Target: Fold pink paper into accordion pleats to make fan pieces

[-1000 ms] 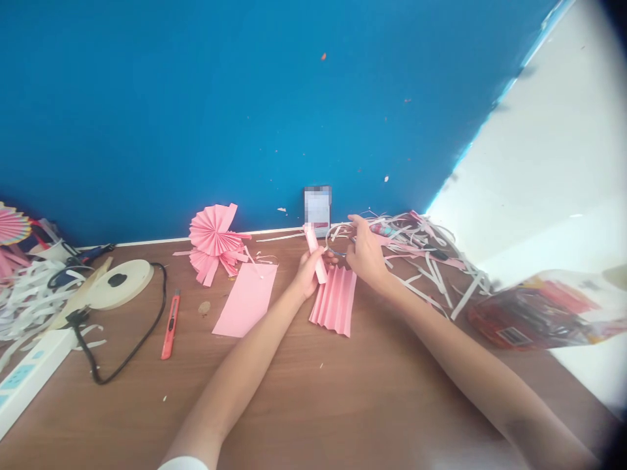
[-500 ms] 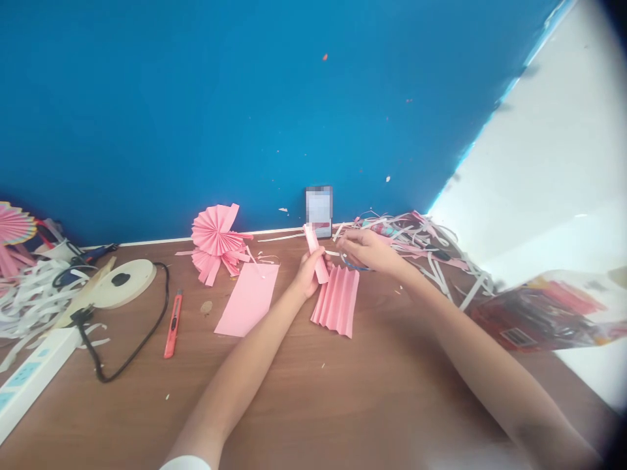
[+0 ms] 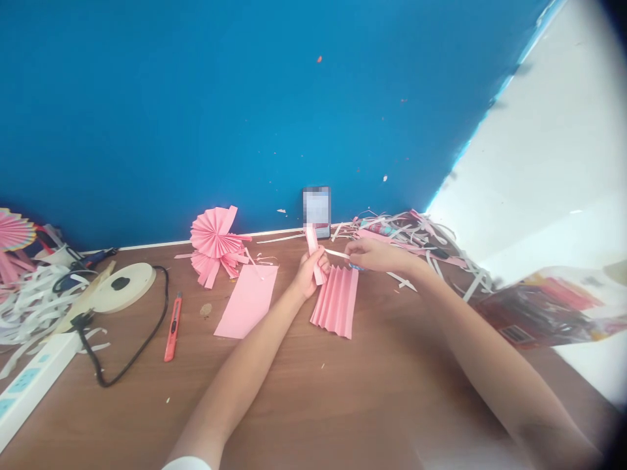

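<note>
My left hand is closed around a pink pleated paper, pressed into a narrow upright bundle. A thin white strip runs from the fingers of my left hand to those of my right hand, which are pinched on its other end. Something small and blue shows under my right hand, too little of it to name. Just below the hands lies an accordion-folded pink sheet. To the left is a flat pink sheet, partly beside my left forearm.
Pink paper rosettes stand by the blue wall. A phone leans there. Left are a red utility knife, a tape roll, a black cable and a power strip. White scrap strips pile at right.
My right hand has come down slightly and closed on the white strip, more of which now shows stretched between the hands. My left hand keeps the pleated paper in nearly the same place.
</note>
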### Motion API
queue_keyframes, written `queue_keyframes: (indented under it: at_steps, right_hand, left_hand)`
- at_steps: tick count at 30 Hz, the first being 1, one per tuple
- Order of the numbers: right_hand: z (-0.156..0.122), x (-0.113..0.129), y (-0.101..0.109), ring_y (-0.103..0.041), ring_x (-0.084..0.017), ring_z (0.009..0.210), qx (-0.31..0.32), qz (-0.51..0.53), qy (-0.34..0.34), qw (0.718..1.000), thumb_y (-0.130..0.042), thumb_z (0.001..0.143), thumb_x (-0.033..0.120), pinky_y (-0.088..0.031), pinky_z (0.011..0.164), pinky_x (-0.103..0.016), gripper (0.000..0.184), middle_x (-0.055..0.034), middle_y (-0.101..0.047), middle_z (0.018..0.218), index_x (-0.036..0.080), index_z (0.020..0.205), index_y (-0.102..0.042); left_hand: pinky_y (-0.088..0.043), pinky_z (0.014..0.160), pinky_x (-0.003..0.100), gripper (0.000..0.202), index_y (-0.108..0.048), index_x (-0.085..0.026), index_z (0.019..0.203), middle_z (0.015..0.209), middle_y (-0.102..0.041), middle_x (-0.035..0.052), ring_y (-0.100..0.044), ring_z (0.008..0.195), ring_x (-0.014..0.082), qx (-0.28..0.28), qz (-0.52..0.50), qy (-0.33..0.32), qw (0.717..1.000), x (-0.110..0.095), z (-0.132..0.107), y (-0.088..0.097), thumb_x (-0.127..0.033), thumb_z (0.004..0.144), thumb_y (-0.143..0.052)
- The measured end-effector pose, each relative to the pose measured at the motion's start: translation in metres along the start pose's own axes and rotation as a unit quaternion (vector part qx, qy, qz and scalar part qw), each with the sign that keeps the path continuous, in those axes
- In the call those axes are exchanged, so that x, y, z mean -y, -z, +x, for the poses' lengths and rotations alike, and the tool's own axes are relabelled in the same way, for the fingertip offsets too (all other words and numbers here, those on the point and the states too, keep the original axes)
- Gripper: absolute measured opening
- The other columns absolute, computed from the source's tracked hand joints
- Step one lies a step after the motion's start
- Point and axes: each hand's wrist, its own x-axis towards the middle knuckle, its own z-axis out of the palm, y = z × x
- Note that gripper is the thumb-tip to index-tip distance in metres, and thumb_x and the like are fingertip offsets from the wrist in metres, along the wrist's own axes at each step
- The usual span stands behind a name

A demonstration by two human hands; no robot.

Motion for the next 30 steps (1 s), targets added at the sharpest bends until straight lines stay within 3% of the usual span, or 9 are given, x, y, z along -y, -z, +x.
queue_keyframes:
  at_steps: [6,9,12,16,18,20,25,28,30]
  right_hand:
    - [-0.006,0.006,0.009,-0.045,-0.011,0.051,-0.074,0.008,-0.023,0.997,-0.048,0.084,0.04,-0.031,0.051,-0.024,0.026,0.0013,-0.056,0.062,0.019,0.082,-0.063]
    - [-0.008,0.007,0.012,-0.043,-0.01,0.051,-0.098,0.013,0.017,0.995,-0.045,0.086,0.045,-0.03,0.052,-0.024,0.033,0.0021,-0.052,0.058,0.018,0.079,-0.062]
    - [-0.007,0.007,0.014,-0.042,-0.01,0.053,-0.104,0.025,0.069,0.992,-0.045,0.087,0.047,-0.029,0.053,-0.024,0.036,0.0014,-0.054,0.061,0.017,0.08,-0.063]
    - [-0.009,0.009,0.016,-0.048,-0.012,0.062,-0.106,0.024,0.138,0.984,-0.047,0.086,0.045,-0.033,0.058,-0.025,0.034,-0.002,-0.062,0.077,0.017,0.088,-0.068]
    - [-0.011,0.013,0.015,-0.048,-0.012,0.059,-0.088,0.009,0.137,0.987,-0.047,0.087,0.044,-0.032,0.057,-0.025,0.034,-0.0013,-0.063,0.074,0.018,0.089,-0.068]
    - [-0.014,0.016,0.014,-0.046,-0.011,0.053,-0.072,-0.006,0.12,0.99,-0.047,0.087,0.044,-0.03,0.055,-0.025,0.033,0.0005,-0.061,0.067,0.019,0.093,-0.068]
    - [-0.018,0.022,0.015,-0.047,-0.012,0.046,-0.071,-0.053,0.044,0.995,-0.048,0.087,0.038,-0.03,0.053,-0.025,0.027,0.0027,-0.056,0.051,0.018,0.091,-0.066]
    - [-0.018,0.022,0.017,-0.051,-0.013,0.05,-0.104,-0.06,0.031,0.992,-0.046,0.087,0.033,-0.031,0.055,-0.025,0.023,0.0012,-0.06,0.055,0.019,0.089,-0.064]
    - [-0.018,0.021,0.019,-0.052,-0.013,0.053,-0.113,-0.066,0.039,0.991,-0.046,0.087,0.03,-0.032,0.057,-0.025,0.021,0.0004,-0.061,0.057,0.019,0.084,-0.063]
  left_hand:
    - [-0.045,0.062,0.024,0.031,-0.05,-0.019,0.092,0.082,-0.055,-0.0013,-0.052,0.065,0.0081,0.054,-0.036,-0.001,0.998,-0.005,-0.005,0.001,-0.009,0.066,-0.065]
    - [-0.047,0.06,0.024,0.032,-0.055,-0.017,0.1,0.094,-0.061,0.0042,-0.056,0.068,0.0098,0.073,0.006,0.017,0.997,-0.007,-0.006,0.001,-0.013,0.07,-0.067]
    - [-0.045,0.051,0.021,0.042,-0.055,-0.017,0.115,0.089,-0.063,0.0053,-0.058,0.066,0.0114,0.093,0.071,0.03,0.993,-0.01,-0.006,-0.001,-0.026,0.077,-0.069]
    - [-0.024,0.035,0.016,0.049,-0.05,-0.021,0.125,0.072,-0.059,0.0007,-0.05,0.047,0.0075,0.115,0.141,0.04,0.982,-0.015,-0.007,-0.001,-0.037,0.081,-0.065]
    - [-0.017,0.034,0.015,0.05,-0.048,-0.023,0.125,0.067,-0.057,-0.0022,-0.041,0.04,0.004,0.105,0.156,0.054,0.981,-0.016,-0.007,0.001,-0.031,0.079,-0.066]
    - [-0.018,0.037,0.014,0.056,-0.045,-0.025,0.124,0.071,-0.059,-0.0032,-0.038,0.04,0.0022,0.094,0.146,0.064,0.983,-0.015,-0.006,0.003,-0.017,0.072,-0.066]
    - [-0.041,0.054,0.018,0.064,-0.044,-0.023,0.119,0.1,-0.066,0.0041,-0.059,0.066,0.0085,0.088,0.114,0.03,0.989,-0.01,-0.002,0.007,0.0,0.062,-0.062]
    - [-0.048,0.072,0.024,0.048,-0.053,-0.017,0.115,0.112,-0.065,0.0112,-0.064,0.092,0.016,0.097,0.139,0.017,0.985,-0.011,-0.001,0.007,-0.007,0.07,-0.066]
    - [-0.049,0.079,0.027,0.042,-0.056,-0.016,0.117,0.116,-0.064,0.0134,-0.063,0.099,0.0185,0.098,0.154,0.0,0.983,-0.011,-0.001,0.007,-0.017,0.077,-0.067]
